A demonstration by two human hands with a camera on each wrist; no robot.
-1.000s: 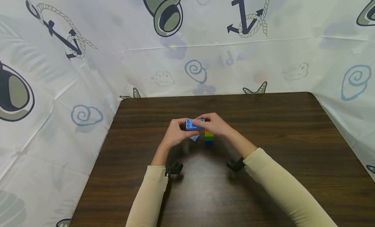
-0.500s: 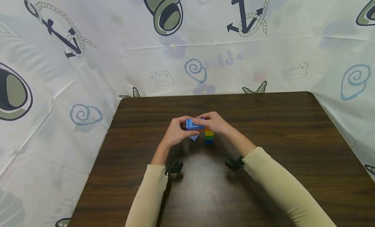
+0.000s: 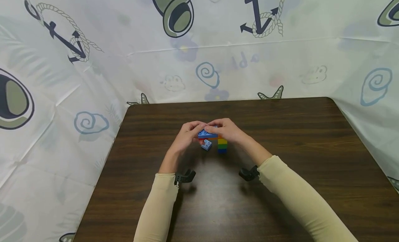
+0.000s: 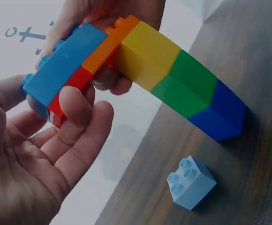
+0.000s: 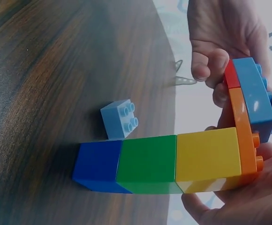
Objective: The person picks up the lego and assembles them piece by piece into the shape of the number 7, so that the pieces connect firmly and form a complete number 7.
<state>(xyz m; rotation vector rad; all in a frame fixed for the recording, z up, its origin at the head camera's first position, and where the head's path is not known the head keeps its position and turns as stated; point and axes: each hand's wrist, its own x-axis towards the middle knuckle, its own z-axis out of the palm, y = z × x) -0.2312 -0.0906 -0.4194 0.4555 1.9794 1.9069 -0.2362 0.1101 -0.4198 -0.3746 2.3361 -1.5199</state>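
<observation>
A tower of dark blue (image 4: 218, 112), green (image 4: 185, 84) and yellow (image 4: 147, 54) toy building bricks stands on the table. A flat orange brick (image 5: 241, 124) tops it and juts leftward. On that overhang lies a long blue brick (image 4: 65, 63), with a thin red brick (image 4: 72, 84) beneath its far end. My left hand (image 3: 184, 138) pinches this end, thumb by the blue brick and fingers curled below the red. My right hand (image 3: 229, 131) holds the other end of the blue brick from behind, its thumb on top. Some fingers are hidden behind the bricks.
A loose light-blue brick (image 4: 191, 183) sits on the brown table (image 3: 280, 131), just left of the tower's foot. A printed white cloth (image 3: 237, 72) hangs behind the table's far edge. Black wrist straps (image 3: 184, 176) show near both cuffs.
My left thumb has moved from the near side of the blue brick up to its top, and the loose light-blue brick shows more fully. My right hand has barely moved.
</observation>
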